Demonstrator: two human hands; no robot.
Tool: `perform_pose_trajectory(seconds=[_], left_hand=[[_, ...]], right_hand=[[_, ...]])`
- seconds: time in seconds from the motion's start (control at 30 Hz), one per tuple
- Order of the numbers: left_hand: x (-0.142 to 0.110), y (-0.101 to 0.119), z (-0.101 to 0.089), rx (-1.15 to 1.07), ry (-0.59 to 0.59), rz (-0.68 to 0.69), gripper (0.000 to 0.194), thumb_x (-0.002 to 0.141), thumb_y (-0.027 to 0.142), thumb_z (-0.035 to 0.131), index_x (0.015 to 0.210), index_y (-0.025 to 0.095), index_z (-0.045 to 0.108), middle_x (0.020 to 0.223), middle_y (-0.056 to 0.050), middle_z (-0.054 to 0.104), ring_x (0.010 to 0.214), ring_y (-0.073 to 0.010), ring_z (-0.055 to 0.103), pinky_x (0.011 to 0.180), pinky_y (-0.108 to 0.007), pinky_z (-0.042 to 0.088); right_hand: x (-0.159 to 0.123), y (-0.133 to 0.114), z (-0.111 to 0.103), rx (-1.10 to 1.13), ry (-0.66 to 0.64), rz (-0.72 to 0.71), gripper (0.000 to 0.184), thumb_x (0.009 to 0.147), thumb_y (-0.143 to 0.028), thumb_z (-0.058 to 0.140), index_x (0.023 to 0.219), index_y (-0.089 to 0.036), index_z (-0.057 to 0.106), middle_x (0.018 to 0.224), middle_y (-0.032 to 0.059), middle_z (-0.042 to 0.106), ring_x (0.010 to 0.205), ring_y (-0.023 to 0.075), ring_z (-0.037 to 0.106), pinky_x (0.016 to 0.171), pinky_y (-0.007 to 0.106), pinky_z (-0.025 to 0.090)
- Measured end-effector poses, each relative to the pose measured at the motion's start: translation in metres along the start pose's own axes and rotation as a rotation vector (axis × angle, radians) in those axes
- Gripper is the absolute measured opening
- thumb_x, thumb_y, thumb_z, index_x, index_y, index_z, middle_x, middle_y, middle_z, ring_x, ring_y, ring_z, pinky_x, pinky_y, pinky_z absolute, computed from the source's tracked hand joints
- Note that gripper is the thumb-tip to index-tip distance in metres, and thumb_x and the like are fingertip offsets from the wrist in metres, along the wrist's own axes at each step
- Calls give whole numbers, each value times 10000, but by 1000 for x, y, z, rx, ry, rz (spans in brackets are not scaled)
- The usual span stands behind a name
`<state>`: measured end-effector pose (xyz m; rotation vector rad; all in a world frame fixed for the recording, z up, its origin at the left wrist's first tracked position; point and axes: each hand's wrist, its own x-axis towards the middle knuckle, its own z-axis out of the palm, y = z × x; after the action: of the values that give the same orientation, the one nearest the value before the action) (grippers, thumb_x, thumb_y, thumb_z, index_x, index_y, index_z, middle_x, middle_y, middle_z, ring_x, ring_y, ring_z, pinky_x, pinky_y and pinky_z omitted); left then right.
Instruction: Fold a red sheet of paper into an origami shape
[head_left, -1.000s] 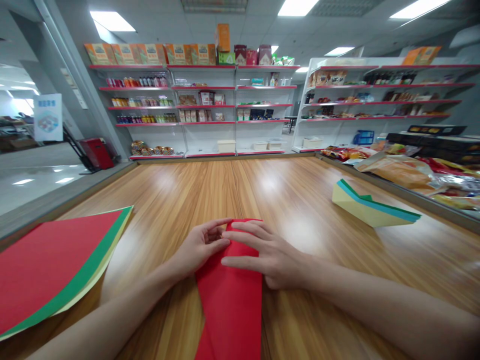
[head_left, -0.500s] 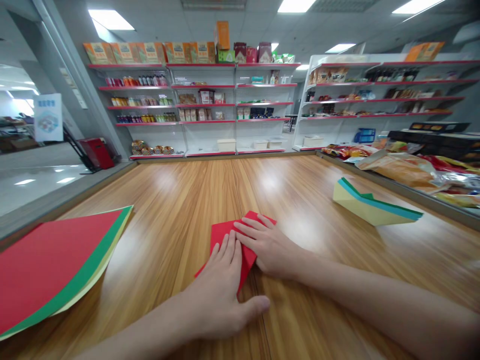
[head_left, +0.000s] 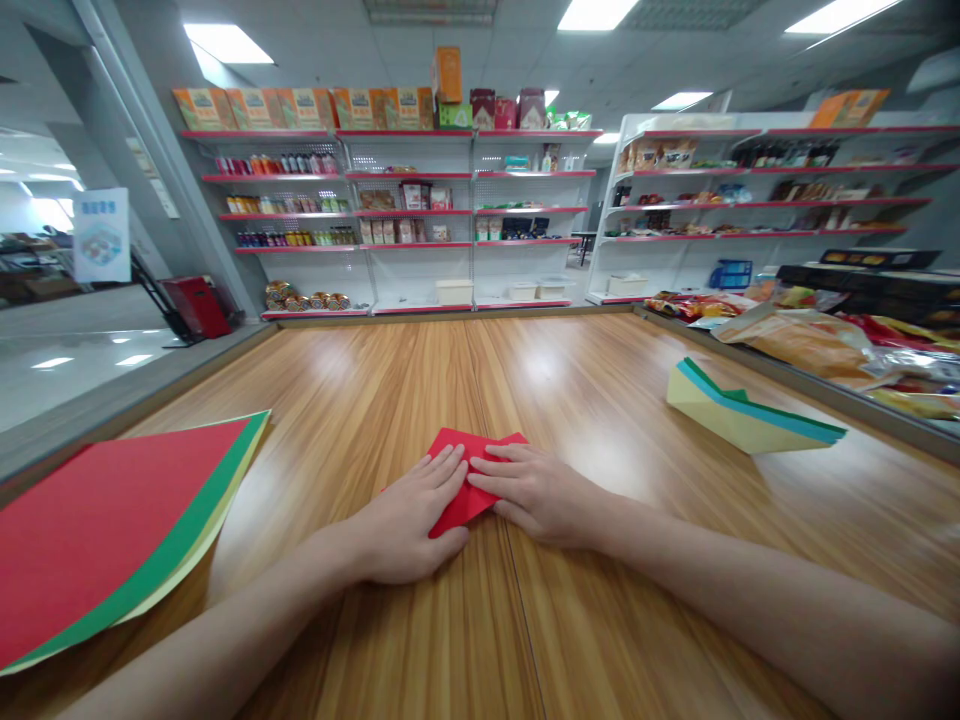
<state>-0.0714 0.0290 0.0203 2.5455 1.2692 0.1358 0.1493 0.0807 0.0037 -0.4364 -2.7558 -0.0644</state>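
A folded red paper sheet [head_left: 466,452] lies on the wooden table [head_left: 525,380] just ahead of me. My left hand [head_left: 411,516] rests flat on its left part, fingers stretched out. From the right, my right hand [head_left: 534,489] presses flat on the paper, fingers extended toward the left. The fingertips of the two hands almost meet over the paper's middle. Much of the sheet is hidden under both hands.
A stack of red, green and yellow sheets [head_left: 112,530] lies at the near left. Folded yellow and teal paper pieces [head_left: 739,412] sit at the right. Snack bags [head_left: 817,345] pile up beyond the table's right edge. Store shelves [head_left: 420,210] line the back.
The long red strip has been folded up into a short compact piece. My left hand slid from the paper's near end to lie flat on its left side; the right hand stayed on it.
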Motion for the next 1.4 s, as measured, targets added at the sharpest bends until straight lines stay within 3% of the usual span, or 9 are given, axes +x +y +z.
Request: perform_pose_trajectory(seconds=[0.17, 0.3, 0.4, 0.6, 0.83, 1.2, 1.4], left_hand=[[-2, -1, -6, -72, 20, 38, 618, 844, 328, 509, 1416, 157, 345, 1489, -108, 251, 1378, -275, 204, 1124, -426, 202], [-3, -2, -17, -169, -1, 23, 538, 860, 260, 483, 1388, 209, 396, 1462, -71, 311, 1347, -259, 299, 1114, -434, 222], [-3, -5, -23, -228, -50, -1, 498, 880, 285, 482, 1371, 239, 416, 1459, -58, 305, 1354, -259, 280, 1111, -460, 208], [-6, -9, -25, -200, -159, -10, 564, 916, 384, 459, 1429, 249, 268, 1502, -62, 128, 1391, -267, 105, 1126, -474, 117], [-10, -26, -33, -120, -209, 24, 557, 928, 402, 444, 1432, 288, 238, 1510, -46, 100, 1395, -263, 79, 1121, -458, 128], [-10, -59, -34, -77, -81, 52, 451, 952, 291, 395, 1396, 336, 331, 1476, 7, 274, 1361, -208, 268, 1110, -402, 219], [-9, -87, -22, -86, 82, 67, 427, 946, 270, 385, 1371, 301, 399, 1435, 7, 384, 1358, -191, 280, 1121, -427, 212]], right_hand=[[3, -4, -6, 37, 37, -31, 293, 956, -228, 391, 1118, -168, 628, 1116, 65, 663, 1064, 201, 583, 945, 371, 433], [1, -6, -6, 68, 129, 56, 243, 941, -276, 451, 990, -172, 665, 909, 64, 705, 849, 179, 645, 786, 314, 486], [-1, -3, -3, 87, 205, 85, 222, 917, -304, 503, 926, -174, 682, 829, 60, 706, 778, 175, 654, 738, 297, 491], [-3, 4, -2, 128, 159, 26, 211, 923, -254, 489, 961, -186, 685, 891, 56, 714, 847, 166, 661, 797, 289, 502], [-4, 13, 1, 157, 125, 62, 242, 922, -233, 488, 1086, -197, 662, 1046, 59, 697, 1064, 193, 612, 918, 329, 486], [-5, 31, 8, 195, 98, 163, 289, 917, -205, 484, 1162, -209, 637, 1130, 40, 665, 1141, 201, 566, 1003, 355, 446], [-12, 54, 8, 300, 85, 221, 298, 897, -195, 518, 1173, -218, 628, 1146, 35, 655, 1185, 192, 528, 1036, 371, 417]])
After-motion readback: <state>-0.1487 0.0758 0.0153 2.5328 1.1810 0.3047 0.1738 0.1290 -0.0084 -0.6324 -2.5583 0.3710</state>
